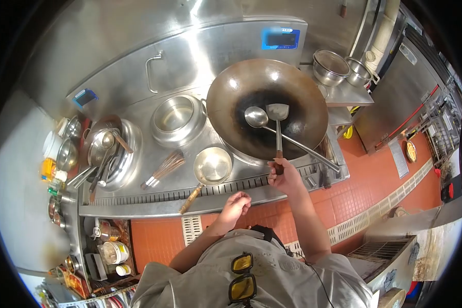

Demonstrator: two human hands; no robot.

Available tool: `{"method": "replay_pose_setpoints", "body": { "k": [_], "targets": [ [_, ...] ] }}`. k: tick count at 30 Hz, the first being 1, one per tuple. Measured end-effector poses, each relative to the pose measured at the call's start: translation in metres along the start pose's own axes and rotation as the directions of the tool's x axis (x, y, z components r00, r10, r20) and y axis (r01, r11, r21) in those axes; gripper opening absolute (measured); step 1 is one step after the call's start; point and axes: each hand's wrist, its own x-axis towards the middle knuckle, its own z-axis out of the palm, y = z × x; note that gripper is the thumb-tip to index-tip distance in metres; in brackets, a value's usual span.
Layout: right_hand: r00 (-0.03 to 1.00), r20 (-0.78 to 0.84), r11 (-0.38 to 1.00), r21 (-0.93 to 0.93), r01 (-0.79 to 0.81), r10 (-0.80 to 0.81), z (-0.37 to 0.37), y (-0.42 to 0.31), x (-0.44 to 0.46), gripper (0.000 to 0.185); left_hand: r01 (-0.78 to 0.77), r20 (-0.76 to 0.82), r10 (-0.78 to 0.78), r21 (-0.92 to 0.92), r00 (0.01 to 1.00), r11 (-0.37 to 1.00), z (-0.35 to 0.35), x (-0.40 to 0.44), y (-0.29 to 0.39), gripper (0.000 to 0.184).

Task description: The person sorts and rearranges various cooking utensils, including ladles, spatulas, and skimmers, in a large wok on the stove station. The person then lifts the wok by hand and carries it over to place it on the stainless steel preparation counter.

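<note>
My right hand (pixel 284 175) is wrapped round the wooden handle of a wok spatula (pixel 278 114), whose flat metal blade rests inside the large wok (pixel 226 102). A long-handled ladle (pixel 256 117) lies in the same wok, its handle crossing behind the spatula's shaft and out over the right rim. My left hand (pixel 235 206) is curled closed in front of my body, near the stove's front edge, with nothing visible in it. Closest to it is a metal saucepan (pixel 212 166) with a wooden handle, which sticks out over the slotted drain.
A bamboo brush (pixel 165 168) lies on the steel stove top beside a round metal pot (pixel 174 114). Strainers and ladles (pixel 107 139) pile up at the left. Metal bowls (pixel 331 68) stand on the right shelf. A faucet (pixel 151 72) juts from the back panel.
</note>
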Motion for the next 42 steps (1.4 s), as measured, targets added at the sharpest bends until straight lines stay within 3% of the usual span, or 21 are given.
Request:
{"method": "replay_pose_setpoints", "body": {
  "k": [12,19,21,24,26,27,30,33,36,39,42],
  "targets": [
    [0.997,0.025,0.993,-0.092,0.068,-0.066,-0.036,-0.017,0.004,0.019,-0.044,-0.045,0.042,-0.046,0.998,0.998,0.025,-0.019,-0.024,0.004],
    [0.96,-0.057,0.883,-0.411,0.228,-0.274,-0.032,-0.001,-0.004,0.017,-0.065,-0.12,0.056,-0.077,0.991,0.995,0.021,-0.034,-0.036,0.004],
    [0.925,-0.117,0.799,-0.55,0.243,-0.363,-0.033,0.003,-0.002,0.015,-0.071,-0.139,0.058,-0.091,0.989,0.993,0.022,-0.038,-0.037,0.004],
    [0.8,0.003,0.545,-0.73,0.412,-0.6,-0.055,0.012,0.013,0.018,-0.074,-0.164,0.058,-0.094,0.985,0.993,0.021,-0.046,-0.038,0.003],
    [0.669,0.02,0.137,-0.974,0.181,-0.743,-0.058,0.013,0.011,0.024,-0.076,-0.177,0.06,-0.085,0.982,0.994,0.016,-0.049,-0.041,0.003],
    [0.599,0.066,-0.071,-0.997,0.016,-0.798,-0.054,0.013,0.005,0.027,-0.073,-0.183,0.058,-0.081,0.982,0.994,0.014,-0.051,-0.042,0.003],
    [0.619,-0.023,-0.025,-0.997,-0.07,-0.785,-0.034,0.013,-0.018,0.027,-0.066,-0.196,0.044,-0.106,0.98,0.992,0.011,-0.058,-0.04,0.003],
    [0.52,0.098,-0.129,-0.991,-0.024,-0.848,-0.046,0.021,-0.005,0.021,-0.084,-0.18,0.065,-0.099,0.982,0.992,0.004,-0.062,-0.045,0.006],
    [0.738,0.015,0.396,-0.836,0.379,-0.674,-0.048,0.02,0.002,0.016,-0.088,-0.178,0.067,-0.116,0.982,0.989,-0.006,-0.07,-0.048,0.006],
    [0.732,-0.032,0.505,-0.744,0.437,-0.681,-0.037,0.036,0.004,0.016,-0.103,-0.184,0.077,-0.139,0.98,0.985,-0.023,-0.082,-0.051,0.006],
    [0.814,-0.128,0.705,-0.587,0.399,-0.567,-0.017,0.05,-0.004,0.016,-0.128,-0.216,0.092,-0.16,0.972,0.979,-0.041,-0.101,-0.05,0.005]
  ]
}}
